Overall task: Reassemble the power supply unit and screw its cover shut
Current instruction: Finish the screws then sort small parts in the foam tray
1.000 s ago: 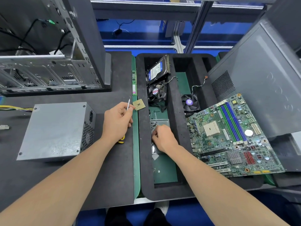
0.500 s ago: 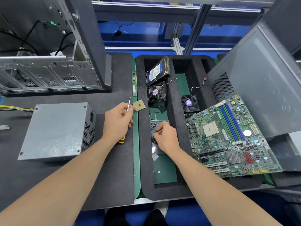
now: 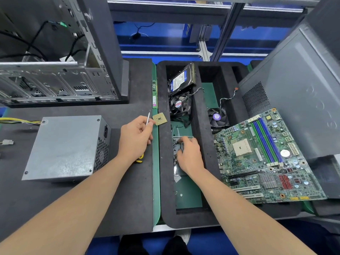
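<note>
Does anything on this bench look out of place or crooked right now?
Two things. The CPU chip lies loose and skewed, straddling the left rim of the foam tray, outside any compartment. The motherboard lies askew across the tray's right side rather than sitting flat inside a compartment.

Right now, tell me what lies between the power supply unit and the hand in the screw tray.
In the head view: the left hand gripping a screwdriver, a green strip, then the foam tray's left wall.
</note>
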Demonstrator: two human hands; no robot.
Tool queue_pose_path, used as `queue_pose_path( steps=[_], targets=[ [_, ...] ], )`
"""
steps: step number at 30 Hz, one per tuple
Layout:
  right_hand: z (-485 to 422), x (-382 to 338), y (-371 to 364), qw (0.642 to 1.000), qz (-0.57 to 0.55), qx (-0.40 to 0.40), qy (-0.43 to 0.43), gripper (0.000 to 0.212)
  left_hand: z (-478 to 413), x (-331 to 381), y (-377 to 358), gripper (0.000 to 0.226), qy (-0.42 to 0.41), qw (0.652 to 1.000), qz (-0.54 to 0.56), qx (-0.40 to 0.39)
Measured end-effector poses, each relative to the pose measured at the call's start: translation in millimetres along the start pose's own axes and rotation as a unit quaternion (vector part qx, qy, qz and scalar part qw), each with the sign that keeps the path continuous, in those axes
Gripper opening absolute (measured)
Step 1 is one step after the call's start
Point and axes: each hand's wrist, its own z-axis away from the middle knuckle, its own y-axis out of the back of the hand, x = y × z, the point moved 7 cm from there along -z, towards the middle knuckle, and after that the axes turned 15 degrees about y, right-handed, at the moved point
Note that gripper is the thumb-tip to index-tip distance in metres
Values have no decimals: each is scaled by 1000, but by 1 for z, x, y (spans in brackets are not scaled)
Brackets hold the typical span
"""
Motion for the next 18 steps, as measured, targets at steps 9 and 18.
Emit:
queue_pose_path(
  steps=[9,18],
  targets=[
    [-2,0,-1,1000,5,4,-5,36,2,2,0,18,5,1000,12,-3],
    [0,-1,1,1000,4,17,-10,28,3,4,0,17,4,1000,7,-2]
  ],
)
